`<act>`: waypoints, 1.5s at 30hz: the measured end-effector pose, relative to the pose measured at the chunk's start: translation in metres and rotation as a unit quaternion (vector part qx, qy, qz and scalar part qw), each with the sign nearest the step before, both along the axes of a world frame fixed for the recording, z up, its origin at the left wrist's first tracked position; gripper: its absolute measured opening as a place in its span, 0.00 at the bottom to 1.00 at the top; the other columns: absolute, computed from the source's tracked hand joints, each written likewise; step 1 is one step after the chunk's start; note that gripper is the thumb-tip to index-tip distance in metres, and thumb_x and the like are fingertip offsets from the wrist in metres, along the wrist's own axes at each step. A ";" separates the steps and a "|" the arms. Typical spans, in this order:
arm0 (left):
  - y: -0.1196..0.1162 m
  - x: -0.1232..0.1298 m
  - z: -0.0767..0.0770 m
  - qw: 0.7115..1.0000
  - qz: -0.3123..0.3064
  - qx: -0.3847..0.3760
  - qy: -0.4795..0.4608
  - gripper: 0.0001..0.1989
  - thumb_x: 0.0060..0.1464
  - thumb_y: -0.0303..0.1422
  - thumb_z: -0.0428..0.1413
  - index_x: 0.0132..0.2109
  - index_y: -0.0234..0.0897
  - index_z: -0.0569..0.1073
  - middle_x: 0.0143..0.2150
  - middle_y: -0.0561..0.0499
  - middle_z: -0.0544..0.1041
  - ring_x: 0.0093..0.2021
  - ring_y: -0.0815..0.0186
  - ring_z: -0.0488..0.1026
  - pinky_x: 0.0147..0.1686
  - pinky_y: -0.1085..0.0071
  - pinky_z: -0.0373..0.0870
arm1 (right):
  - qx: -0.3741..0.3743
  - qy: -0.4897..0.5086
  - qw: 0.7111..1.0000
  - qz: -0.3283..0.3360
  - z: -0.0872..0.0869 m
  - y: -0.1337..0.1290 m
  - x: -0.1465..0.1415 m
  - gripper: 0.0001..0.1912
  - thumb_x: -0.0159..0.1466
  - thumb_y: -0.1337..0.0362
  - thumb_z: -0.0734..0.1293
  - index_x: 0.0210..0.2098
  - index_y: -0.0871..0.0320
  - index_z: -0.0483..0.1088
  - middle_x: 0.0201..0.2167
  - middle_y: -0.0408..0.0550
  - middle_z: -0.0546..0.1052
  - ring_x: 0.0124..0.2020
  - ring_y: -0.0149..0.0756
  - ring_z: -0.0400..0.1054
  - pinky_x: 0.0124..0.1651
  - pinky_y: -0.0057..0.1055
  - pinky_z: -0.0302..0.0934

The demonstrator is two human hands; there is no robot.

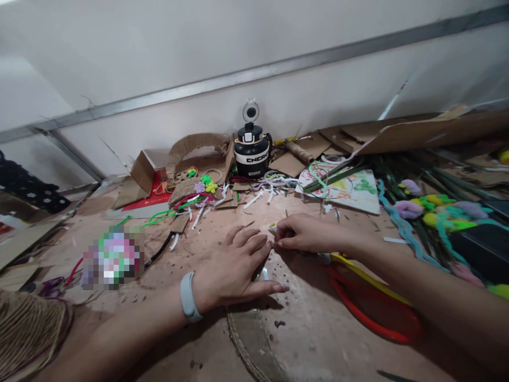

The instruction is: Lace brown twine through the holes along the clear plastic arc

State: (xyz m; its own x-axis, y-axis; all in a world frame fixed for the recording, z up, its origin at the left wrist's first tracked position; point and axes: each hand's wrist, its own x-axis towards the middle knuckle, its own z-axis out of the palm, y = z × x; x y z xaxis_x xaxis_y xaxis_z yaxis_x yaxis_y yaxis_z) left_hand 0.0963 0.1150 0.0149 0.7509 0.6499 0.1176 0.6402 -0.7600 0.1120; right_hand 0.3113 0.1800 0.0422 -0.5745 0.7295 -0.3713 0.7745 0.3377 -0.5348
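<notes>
My left hand [238, 265] lies palm down with its fingers stretched out, a pale blue band on the wrist. It rests over the upper end of a curved brown strip [254, 339] with twine along its edge. Close to the left fingertips, my right hand [298, 232] has thumb and fingers pinched together. What they hold, if anything, is too small or hidden to make out. Under my right forearm lie scissors with red and yellow handles [377, 331]; their blades are mostly covered by my hand and arm.
A black-and-white bottle [251, 154] stands at the back with its lid up. Fuzzy flowers [441, 209] and a painted sheet [350, 191] lie on the right. At left are a twine roll [29, 334] and cardboard pieces [137, 180]. Paper scraps litter the table [318, 329].
</notes>
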 end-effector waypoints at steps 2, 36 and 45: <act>0.001 0.000 0.000 1.000 -0.005 0.004 0.004 0.40 0.61 0.61 0.40 0.65 0.35 0.63 0.64 0.42 0.67 0.66 0.51 0.57 0.68 0.53 0.43 | 0.008 0.003 1.000 0.001 -0.002 0.001 0.001 0.08 0.61 0.63 0.65 0.32 0.61 0.74 0.24 0.45 0.75 0.25 0.32 0.67 0.27 0.25 0.56; 0.006 0.000 0.001 1.000 -0.008 -0.018 -0.011 0.36 0.62 0.58 0.42 0.64 0.36 0.65 0.61 0.41 0.69 0.62 0.51 0.61 0.64 0.51 0.47 | 0.060 0.013 0.997 0.040 -0.014 0.004 0.003 0.11 0.61 0.61 0.63 0.36 0.58 0.76 0.29 0.48 0.79 0.31 0.36 0.71 0.32 0.27 0.58; 0.001 -0.001 0.004 1.000 0.006 -0.018 -0.009 0.38 0.61 0.60 0.43 0.63 0.34 0.65 0.60 0.41 0.70 0.62 0.51 0.62 0.65 0.50 0.48 | 0.078 -0.003 0.997 0.001 -0.017 -0.004 -0.004 0.11 0.60 0.59 0.64 0.38 0.56 0.76 0.32 0.48 0.80 0.34 0.39 0.72 0.32 0.29 0.56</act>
